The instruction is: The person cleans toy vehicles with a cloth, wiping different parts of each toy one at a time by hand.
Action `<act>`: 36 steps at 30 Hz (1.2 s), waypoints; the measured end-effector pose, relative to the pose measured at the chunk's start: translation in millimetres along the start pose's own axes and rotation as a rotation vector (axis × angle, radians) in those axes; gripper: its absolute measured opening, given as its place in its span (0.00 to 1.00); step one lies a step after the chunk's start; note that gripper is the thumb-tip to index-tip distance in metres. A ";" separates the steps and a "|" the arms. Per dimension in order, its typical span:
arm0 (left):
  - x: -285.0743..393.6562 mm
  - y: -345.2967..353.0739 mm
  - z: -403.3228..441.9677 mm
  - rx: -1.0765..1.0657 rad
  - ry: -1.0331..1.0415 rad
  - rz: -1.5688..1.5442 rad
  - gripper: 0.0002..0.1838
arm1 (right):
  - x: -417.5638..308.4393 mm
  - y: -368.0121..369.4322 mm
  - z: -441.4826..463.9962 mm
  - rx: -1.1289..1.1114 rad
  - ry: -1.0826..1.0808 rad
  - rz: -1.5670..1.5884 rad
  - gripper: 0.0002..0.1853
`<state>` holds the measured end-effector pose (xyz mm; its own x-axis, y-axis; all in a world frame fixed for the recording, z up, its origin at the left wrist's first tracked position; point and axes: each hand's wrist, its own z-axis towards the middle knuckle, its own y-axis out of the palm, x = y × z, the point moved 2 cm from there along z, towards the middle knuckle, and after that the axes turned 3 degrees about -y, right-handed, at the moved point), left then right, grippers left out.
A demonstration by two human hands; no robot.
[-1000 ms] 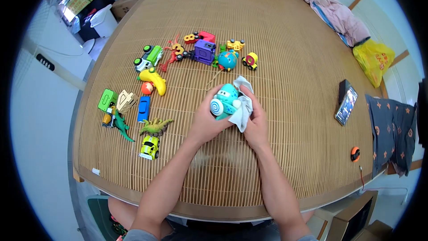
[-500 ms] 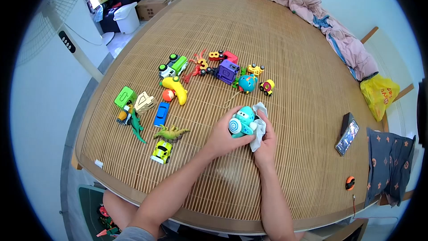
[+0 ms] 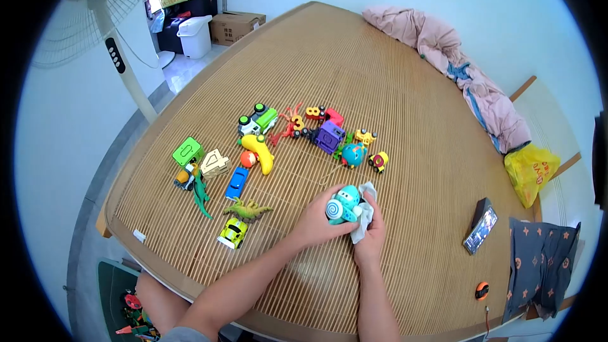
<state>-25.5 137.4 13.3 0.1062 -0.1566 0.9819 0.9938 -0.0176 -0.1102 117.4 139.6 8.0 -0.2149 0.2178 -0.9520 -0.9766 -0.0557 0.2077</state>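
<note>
- Here-and-now, my left hand [image 3: 318,218] curls around the teal toy [image 3: 346,201].
- My right hand [image 3: 372,228] pinches a white wipe [image 3: 364,215] against its side.

A room in a home, by the look of it: a bed [image 3: 405,107] topped with a slatted bamboo mat, a crumpled pink quilt [image 3: 437,41] along its edge, a standing fan [image 3: 116,57] and scattered toys [image 3: 255,154].

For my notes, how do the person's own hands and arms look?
Left hand and right hand wear no gloves; no ring or watch is visible. The forearms are uncovered. A grey sleeve shows at the left arm; no right sleeve is in view.
</note>
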 end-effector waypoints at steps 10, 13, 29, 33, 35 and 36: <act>1.6 0.4 -0.9 -0.010 -0.020 -0.001 0.45 | 1.0 1.1 -1.6 -0.019 -0.023 -0.072 0.26; 1.0 0.3 -1.2 -0.002 -0.016 -0.014 0.45 | 2.6 0.7 -2.3 0.001 -0.034 -0.046 0.26; 0.3 2.8 -1.8 -0.043 -0.011 0.012 0.44 | 14.8 -15.1 0.5 0.185 0.118 0.117 0.19; -5.6 2.6 -0.5 0.010 0.018 0.039 0.42 | 12.5 -13.1 -0.1 0.152 0.104 0.103 0.19; -4.4 2.8 -0.7 0.022 0.019 0.062 0.41 | 11.0 -12.3 -0.2 0.142 0.105 0.109 0.19; -1.8 2.9 -1.1 0.027 -0.006 0.003 0.41 | 10.6 -12.1 0.0 0.141 0.113 0.103 0.19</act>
<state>-22.8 136.5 11.1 0.1097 -0.1511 0.9824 0.9939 0.0092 -0.1096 127.0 142.6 -4.7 -0.3196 0.1069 -0.9415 -0.9425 0.0666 0.3275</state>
